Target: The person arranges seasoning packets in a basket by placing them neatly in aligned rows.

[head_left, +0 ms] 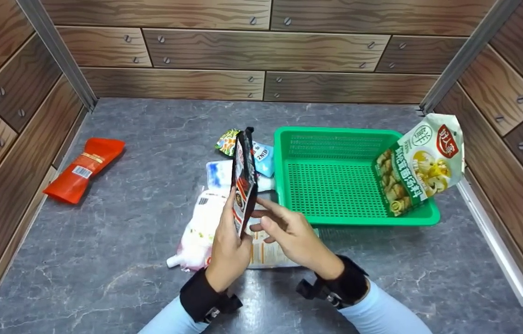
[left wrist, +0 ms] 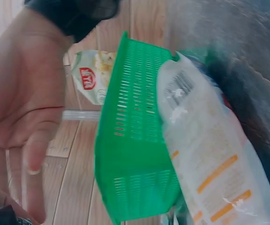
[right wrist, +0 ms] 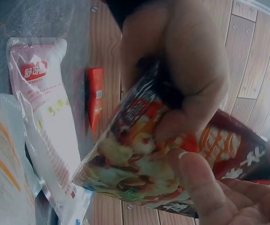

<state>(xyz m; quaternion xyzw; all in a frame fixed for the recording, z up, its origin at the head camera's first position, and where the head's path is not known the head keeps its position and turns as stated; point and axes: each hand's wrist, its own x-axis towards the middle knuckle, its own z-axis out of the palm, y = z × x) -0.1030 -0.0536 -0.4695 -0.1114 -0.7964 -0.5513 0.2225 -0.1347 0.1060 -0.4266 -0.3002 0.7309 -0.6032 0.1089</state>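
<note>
Upright over the floor's middle, a flat dark food packet (head_left: 244,181) is gripped at its near edge by my left hand (head_left: 229,253). The packet's front (right wrist: 139,159), printed with a food picture, shows in the right wrist view. My right hand (head_left: 296,234) is at the packet's right side, fingers loosely extended and fingertips close to its surface. In the left wrist view the right hand's palm (left wrist: 27,98) faces the camera with fingers outstretched. A white-and-pink bag (head_left: 201,227) and an orange-striped bag (head_left: 273,250) lie beneath the hands.
A green basket (head_left: 279,171) stands right of the hands, with a green-and-white pouch (head_left: 421,162) leaning in its right end. Behind the held packet lie a light-blue packet (head_left: 263,160), a colourful packet (head_left: 227,141) and a blue-white packet (head_left: 218,172). A red packet (head_left: 86,169) lies far left.
</note>
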